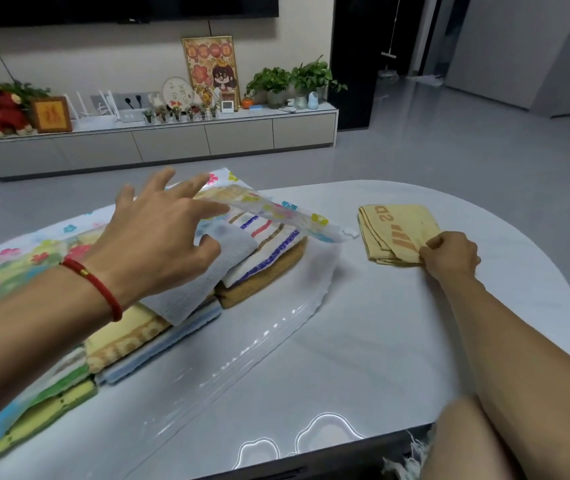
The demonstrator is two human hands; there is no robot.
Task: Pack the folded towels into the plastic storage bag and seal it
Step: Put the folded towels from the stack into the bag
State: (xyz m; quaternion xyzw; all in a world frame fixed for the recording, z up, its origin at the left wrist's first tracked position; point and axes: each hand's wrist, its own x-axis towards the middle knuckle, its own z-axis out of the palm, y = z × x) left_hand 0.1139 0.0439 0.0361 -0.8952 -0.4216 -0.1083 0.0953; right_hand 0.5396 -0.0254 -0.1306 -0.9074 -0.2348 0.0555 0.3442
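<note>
Right hand (450, 252): pinching near corner of folded yellow towel (396, 232), lying flat on tabletop (415, 323). Left hand (169, 230): fingers spread, lifting flowered upper flap of bag (276, 211), thumb touching grey towel (204, 275). Stacked towels (266, 268) sitting inside bag mouth, left of yellow towel.

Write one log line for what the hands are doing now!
left hand: lifts bag flap | right hand: pinches yellow towel | bag: unsealed

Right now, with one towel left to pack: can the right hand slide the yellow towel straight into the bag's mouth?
Probably yes: the right hand already pinches the yellow towel, bare table lies between, and the left hand lifts the bag's flap.
</note>
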